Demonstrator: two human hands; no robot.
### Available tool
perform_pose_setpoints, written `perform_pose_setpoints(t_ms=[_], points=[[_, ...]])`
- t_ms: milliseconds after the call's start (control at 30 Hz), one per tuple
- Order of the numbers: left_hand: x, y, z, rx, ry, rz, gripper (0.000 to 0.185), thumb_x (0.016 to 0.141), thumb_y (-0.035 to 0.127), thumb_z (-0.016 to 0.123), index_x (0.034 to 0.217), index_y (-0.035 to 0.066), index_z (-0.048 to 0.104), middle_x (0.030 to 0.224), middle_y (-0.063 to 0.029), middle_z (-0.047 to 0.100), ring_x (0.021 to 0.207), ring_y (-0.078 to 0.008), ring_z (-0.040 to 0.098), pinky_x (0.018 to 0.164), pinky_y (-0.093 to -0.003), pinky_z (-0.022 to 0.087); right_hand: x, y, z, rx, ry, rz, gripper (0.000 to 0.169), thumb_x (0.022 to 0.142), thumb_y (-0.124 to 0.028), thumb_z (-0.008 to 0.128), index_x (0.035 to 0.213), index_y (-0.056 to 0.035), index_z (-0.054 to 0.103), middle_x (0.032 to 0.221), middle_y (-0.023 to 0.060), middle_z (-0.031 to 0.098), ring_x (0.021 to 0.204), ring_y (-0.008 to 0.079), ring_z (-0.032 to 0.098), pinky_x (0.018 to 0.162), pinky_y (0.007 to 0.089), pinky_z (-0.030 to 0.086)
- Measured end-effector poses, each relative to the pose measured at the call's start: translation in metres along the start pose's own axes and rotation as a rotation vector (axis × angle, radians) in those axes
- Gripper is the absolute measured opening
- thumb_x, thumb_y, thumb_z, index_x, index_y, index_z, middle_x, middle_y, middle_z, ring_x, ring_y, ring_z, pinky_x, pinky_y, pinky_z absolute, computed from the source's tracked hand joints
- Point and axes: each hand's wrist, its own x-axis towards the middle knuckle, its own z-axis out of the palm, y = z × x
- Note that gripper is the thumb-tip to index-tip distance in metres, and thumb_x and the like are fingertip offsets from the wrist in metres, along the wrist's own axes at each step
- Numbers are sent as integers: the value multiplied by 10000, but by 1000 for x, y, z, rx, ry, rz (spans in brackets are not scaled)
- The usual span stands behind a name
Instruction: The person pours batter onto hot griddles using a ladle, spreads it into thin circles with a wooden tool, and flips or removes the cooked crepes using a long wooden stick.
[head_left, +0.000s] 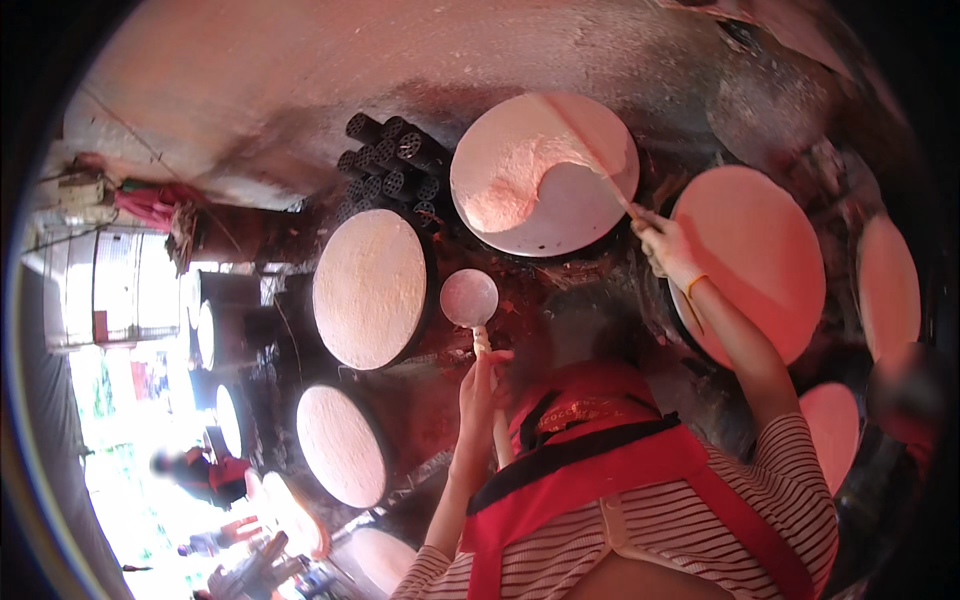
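My right hand (664, 244) grips the end of a long thin wooden stick (592, 154), which reaches across a round flat griddle (574, 217). Pale batter (517, 176) covers the far part of that griddle in a curved swirl, and bare metal shows on the near part. My left hand (480, 375) holds the handle of a ladle (469, 298), its round bowl upward between the griddles. Left of the ladle lies a griddle with a pale, bumpy layer (371, 289). Close by my right hand is another pale round surface (750, 262).
Black cylindrical coal briquettes with holes (397, 161) are stacked beside the far griddle against the wall. More round griddles stand at the lower left (341, 446) and far right (889, 289). People (210, 476) are at the lower left, near the bright opening.
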Motion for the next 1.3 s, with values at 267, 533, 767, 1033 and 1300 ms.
perform_pose_setpoints(t_ms=[267,533,767,1033,1300], points=[[-1,-15,-95,17,-196,-68,440,997,410,403,1072,22,597,781,30,420,527,-30,340,428,-173,266,-147,102,10,-121,-40,-68,404,929,-171,572,1319,-80,522,641,-77,456,461,12,315,408,198,228],[-71,-33,-187,120,-42,-13,224,983,205,475,1012,48,632,621,73,445,463,-6,337,406,-182,260,-6,120,301,130,130,-363,267,974,-293,447,1141,-122,564,571,-59,412,427,82,404,387,265,346],[-108,-40,-231,87,88,-13,264,994,257,467,1008,41,617,574,88,377,453,-2,294,402,-183,223,94,108,406,-111,608,-422,380,954,-327,415,1253,-118,523,1044,236,620,1007,416,572,820,445,467],[-94,-45,-229,8,-18,-13,250,990,280,475,995,74,616,542,86,323,423,-9,271,377,-190,221,-39,130,275,415,190,-184,384,983,-352,451,1362,-341,389,545,-48,376,362,79,336,312,249,283],[-77,-30,-172,-2,-190,-23,247,986,290,486,1027,76,600,554,99,304,423,4,245,377,-182,192,-58,78,270,353,59,-60,378,965,-392,482,1318,-259,448,617,-21,410,390,78,337,337,248,272]])
